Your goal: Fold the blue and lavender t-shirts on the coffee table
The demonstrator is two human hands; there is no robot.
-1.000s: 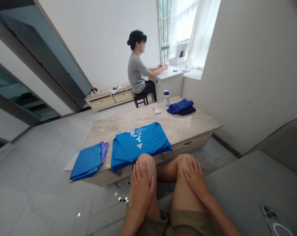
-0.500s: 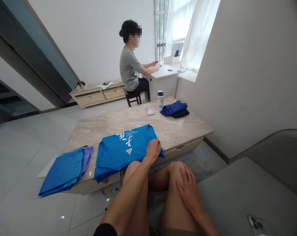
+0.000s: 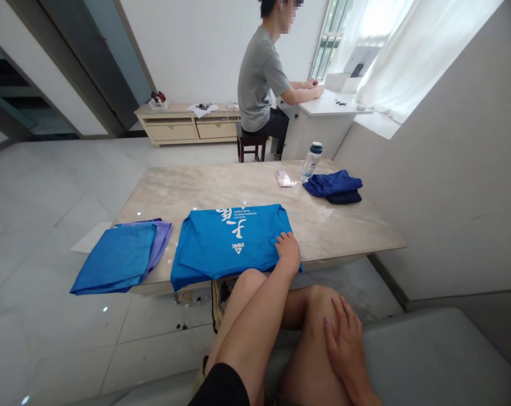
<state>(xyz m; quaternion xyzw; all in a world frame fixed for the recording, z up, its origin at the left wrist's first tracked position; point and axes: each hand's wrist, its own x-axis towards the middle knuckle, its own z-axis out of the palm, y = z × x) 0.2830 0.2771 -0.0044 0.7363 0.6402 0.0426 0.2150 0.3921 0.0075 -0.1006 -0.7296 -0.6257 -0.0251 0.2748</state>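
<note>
On the left of the marble counter (image 3: 221,183) lies a folded blue garment (image 3: 115,259) over a purple one (image 3: 162,237). Just beside them sits a blue T-shirt (image 3: 225,242), printed in white with large characters and "PEAK", upside down from here. The left hand (image 3: 288,252) lies flat on its near right corner, grip open, holding nothing. Farther right stand a water bottle (image 3: 311,162) and folded navy cloth (image 3: 332,186). The right hand (image 3: 344,349) rests on the right knee (image 3: 310,304), grip open and empty.

marble tabletop (image 3: 221,186) passable beyond the blue t-shirt (image 3: 225,245); water bottle (image 3: 311,160) perhaps obstructs farther right.
</note>
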